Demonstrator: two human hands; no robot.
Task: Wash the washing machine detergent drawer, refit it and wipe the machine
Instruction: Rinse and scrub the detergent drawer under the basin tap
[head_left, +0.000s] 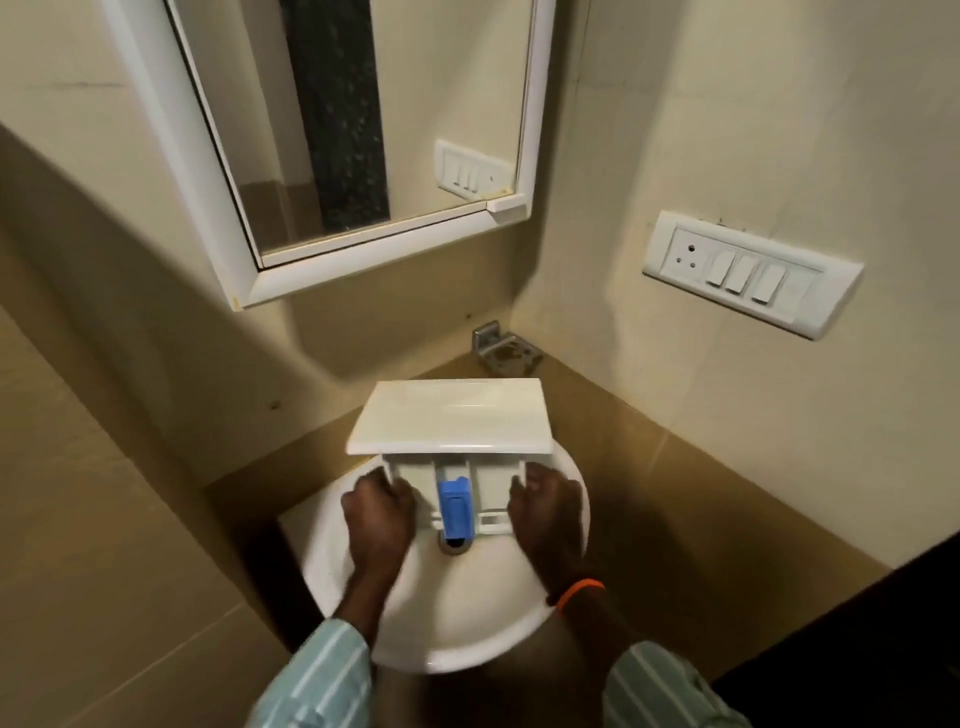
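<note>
A white detergent drawer (452, 421) with a broad front panel hangs over a round white sink (457, 623), panel turned away from me. A blue insert (455, 506) sits in its middle compartment, right above the drain (457, 548). My left hand (376, 512) grips the drawer's left side wall. My right hand (545, 506) grips its right side wall; an orange band circles that wrist. The tap is hidden behind the drawer. The washing machine is out of sight.
A white-framed mirror (363, 249) hangs on the wall above the sink. A switch plate with a socket (753, 273) is on the right wall. A metal soap holder (506, 351) sits in the corner behind the drawer. Tiled walls close in on both sides.
</note>
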